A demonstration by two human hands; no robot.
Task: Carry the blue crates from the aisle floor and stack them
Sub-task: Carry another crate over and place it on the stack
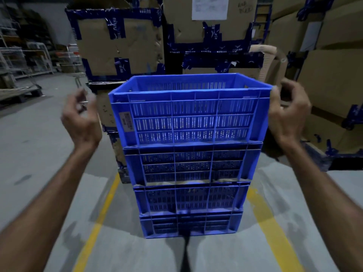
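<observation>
On the aisle floor, four stacked blue crates (188, 154), top crate's label (126, 121) unreadable, both hands loose, empty.

The single wide-angle head camera looks forward and downward from the person's eye level, close to the tall stack of four slotted blue plastic crates (188, 154) centred just ahead, with taped cardboard boxes (119, 44) behind it and yellow floor lines (98, 222) beside it.

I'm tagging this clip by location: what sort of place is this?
Most likely a warehouse aisle: tall taped cardboard cartons line it, yellow lines mark the concrete floor, and wire racking stands far left.
</observation>
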